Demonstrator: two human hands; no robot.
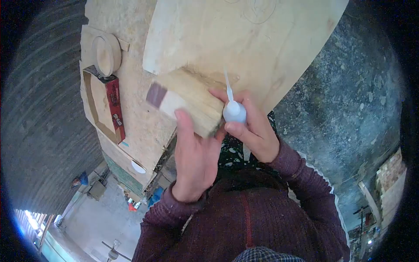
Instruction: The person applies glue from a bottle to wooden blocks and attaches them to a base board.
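Currently we pinch glue bottle (pixel 234 110) in right hand (pixel 252 131) | left hand (pixel 196 153) clamps wood block (pixel 192 102) (plywood sheet (pixel 244 39) at twelve o'clock) | risk: oversqueezing floods joint, block slips.

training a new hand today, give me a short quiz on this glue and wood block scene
1. True or false: the right hand holds a hammer.
2. Which hand holds the wood block? A) left B) right C) neither
3. Fill in: the nozzle of the glue bottle points towards the ____.

Key:
1. False, it grips the white glue bottle.
2. A, the left hand, thumb on the block's near end.
3. Plywood sheet, where the block meets it.
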